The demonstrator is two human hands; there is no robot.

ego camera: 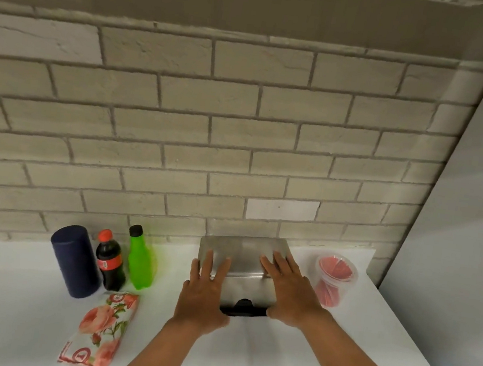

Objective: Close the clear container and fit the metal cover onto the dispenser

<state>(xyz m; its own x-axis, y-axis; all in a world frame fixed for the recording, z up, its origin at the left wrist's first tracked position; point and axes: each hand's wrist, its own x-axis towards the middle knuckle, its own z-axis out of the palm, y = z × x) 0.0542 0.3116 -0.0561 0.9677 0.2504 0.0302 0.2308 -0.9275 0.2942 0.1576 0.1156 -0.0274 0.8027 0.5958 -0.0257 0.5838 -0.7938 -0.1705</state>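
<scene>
The metal cover (244, 253) sits on the dispenser (243, 307) at the back of the white table (15, 306), close to the brick wall (179, 130). Its long axis runs left to right, along the wall, and its sloped front faces the person. A black part of the dispenser shows below the front edge.

The left hand (204, 292) lies flat on the cover's left front corner, fingers (207, 263) straight and slightly spread, gripping nothing. The right hand (291, 293) lies flat on the right side, fingers (280, 264) likewise extended and pointing up-left.

The clear container (334, 281) stands upright just right of the dispenser, holding red pieces, lid on.

Left of the dispenser stand a green bottle (139, 260), a cola bottle (110, 260) and a dark cylinder (75, 262), with a floral packet (100, 330) in front.
</scene>
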